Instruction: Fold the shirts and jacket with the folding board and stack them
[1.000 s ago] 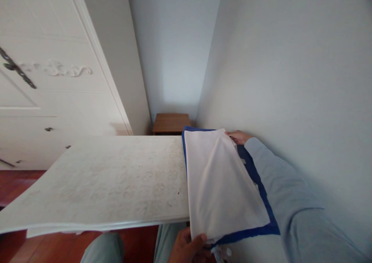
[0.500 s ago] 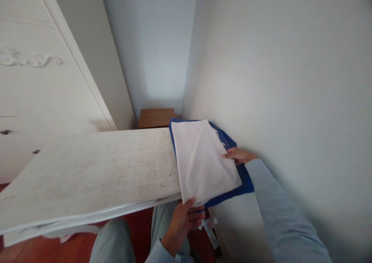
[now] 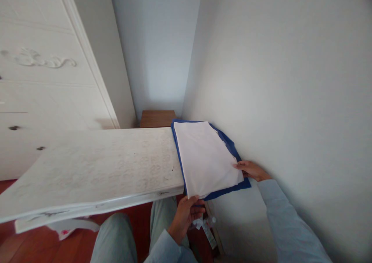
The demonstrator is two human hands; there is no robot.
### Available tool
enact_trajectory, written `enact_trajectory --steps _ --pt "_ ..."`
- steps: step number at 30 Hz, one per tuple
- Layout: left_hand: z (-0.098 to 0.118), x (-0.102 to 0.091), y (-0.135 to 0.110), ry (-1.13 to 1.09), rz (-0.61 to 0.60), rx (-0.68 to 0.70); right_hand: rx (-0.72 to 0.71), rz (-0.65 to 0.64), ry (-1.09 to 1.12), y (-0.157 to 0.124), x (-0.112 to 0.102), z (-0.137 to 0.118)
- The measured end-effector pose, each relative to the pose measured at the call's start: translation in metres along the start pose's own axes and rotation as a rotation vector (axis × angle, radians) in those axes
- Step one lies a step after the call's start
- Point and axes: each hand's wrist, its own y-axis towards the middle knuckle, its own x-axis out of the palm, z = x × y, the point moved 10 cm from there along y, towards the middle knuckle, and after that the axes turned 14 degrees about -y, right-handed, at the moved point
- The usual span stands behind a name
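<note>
A pale, pinkish-white folded cloth (image 3: 206, 158) lies over a dark blue cloth (image 3: 225, 190) at the right end of the table. Blue shows along its left, far and near edges. At the cloth's near left corner, my left hand (image 3: 186, 215) pinches the hem between thumb and fingers. My right hand (image 3: 251, 170) is closed on the white cloth's right edge, thumb on top and the other fingers partly hidden beneath it.
The worn white table (image 3: 116, 162) stretches to the left. A white cabinet (image 3: 37, 96) stands behind it, and a brown wooden box or stool (image 3: 158, 118) is in the corner. The wall (image 3: 276, 80) rises close on the right. Small items (image 3: 207, 232) lie below.
The right hand has slid along the white cloth's edge toward its near right corner. The white cloth looks flatter and smoother. My left hand keeps its pinch at the near left corner.
</note>
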Motion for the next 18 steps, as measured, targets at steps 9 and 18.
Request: enact_trajectory --steps 9,18 --pt "0.03 -0.012 -0.008 0.244 0.09 0.261 -0.05 -0.036 0.302 -0.02 0.033 0.041" --pt "0.061 -0.017 -0.021 0.63 0.111 0.548 -0.156 0.185 0.399 -0.015 0.054 0.079"
